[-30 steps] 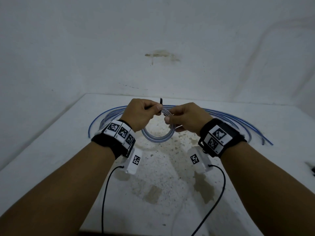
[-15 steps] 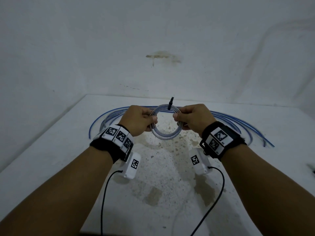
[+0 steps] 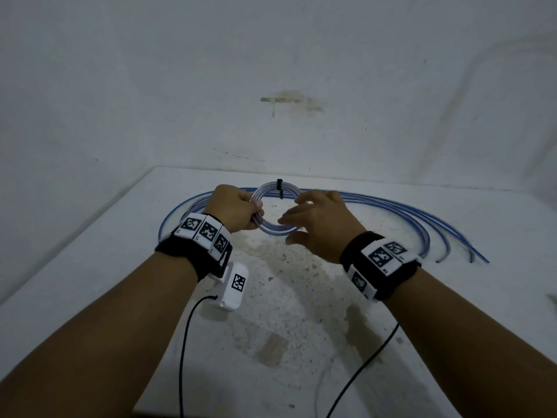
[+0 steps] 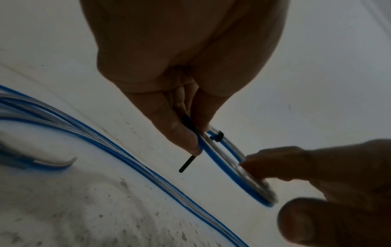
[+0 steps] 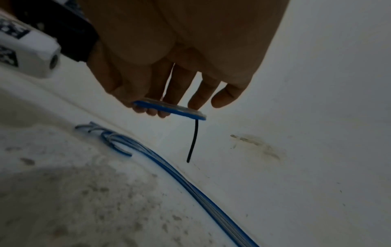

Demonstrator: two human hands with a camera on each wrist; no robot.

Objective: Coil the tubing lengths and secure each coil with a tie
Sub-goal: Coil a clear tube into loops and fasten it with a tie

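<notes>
A small coil of clear, blue-striped tubing [image 3: 271, 232] hangs above the white table [image 3: 391, 342]. A black tie [image 3: 279, 188] is cinched round its far side, and the tail hangs down in the right wrist view [image 5: 193, 142]. My left hand [image 3: 256, 214] pinches the coil's left side [image 4: 213, 160]; a second black strip [image 4: 187, 162] sticks out under its fingertips. My right hand [image 3: 287, 229] is at the coil's right side with fingers straight and spread. One of its fingers [image 4: 275, 163] touches the coil.
Several loose lengths of blue-striped tubing [image 3: 407, 212] lie in a wide arc along the table's far edge, behind the hands, with cut ends at the right [image 3: 476, 260]. White walls close in behind and to the left. Black wrist cables [image 3: 184, 342] trail toward me.
My right hand has let go of the coil's right side and spread its fingers. The left hand keeps its hold. The coil has tilted up, with the tie now on its far side.
</notes>
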